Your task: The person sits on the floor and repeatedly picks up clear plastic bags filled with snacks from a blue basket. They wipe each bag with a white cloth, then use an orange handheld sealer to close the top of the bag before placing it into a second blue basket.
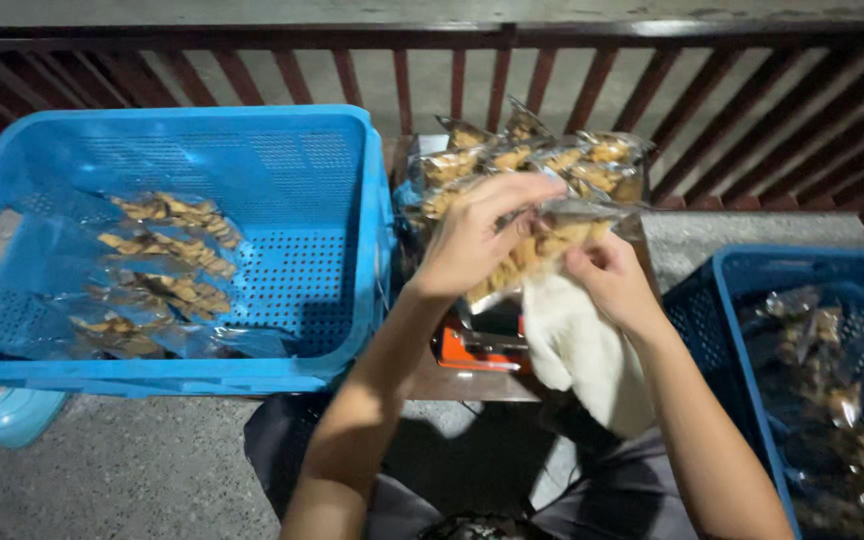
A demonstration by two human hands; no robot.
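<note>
Held up between both hands over the middle of the scene: a clear plastic snack bag [542, 245] filled with golden-brown fried pieces. Left hand [472, 240] closed around the bag's left end, fingers curled over the top edge. Right hand [612, 275] pinching the right end, and also clutching a white cloth [582, 350] that hangs down below it. Just behind the bag, a heap of similar filled packets [532, 155] on a small table [472, 385]; below the bag, part of an orange and black device [487, 340], mostly hidden. To the left, a big blue crate [342, 230] with several flat packets [167, 270] lying on its floor. To the right, another blue crate [732, 290], also loaded with packets.

Probably a light bag, thin and crinkly, slick to the touch. Brittle contents, likely to crumble under a squeeze. Best gripped at the flat edges or corners, not across the filled middle.
</note>
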